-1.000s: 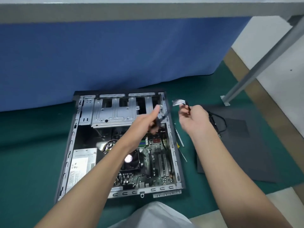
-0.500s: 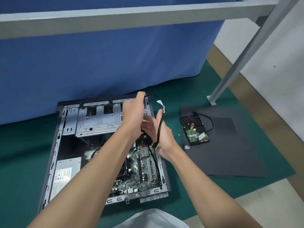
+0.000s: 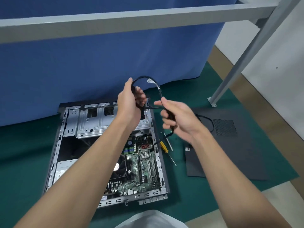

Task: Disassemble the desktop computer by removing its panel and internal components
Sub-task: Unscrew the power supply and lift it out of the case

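Above the open computer case (image 3: pixel 56 145), in the head view, the left hand (image 3: pixel 130 102) curls around one end of a black cable (image 3: pixel 141 77). The right hand (image 3: pixel 179 119) grips the cable further along, and it arches between them. The case lies on its side on the green floor (image 3: pixel 21 153) with the motherboard (image 3: pixel 144 168) exposed. The detached side panel (image 3: pixel 246 153) lies to the right, and a yellow-handled screwdriver (image 3: pixel 164 146) rests just beside the case.

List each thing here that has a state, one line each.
Black cable, bent into a loop.
Left hand, gripping the cable.
Right hand, gripping the cable.
Grey metal computer case, lying flat, open.
Dark grey side panel, removed, lying flat.
Green motherboard, inside the case.
Yellow-handled screwdriver, lying beside the case.
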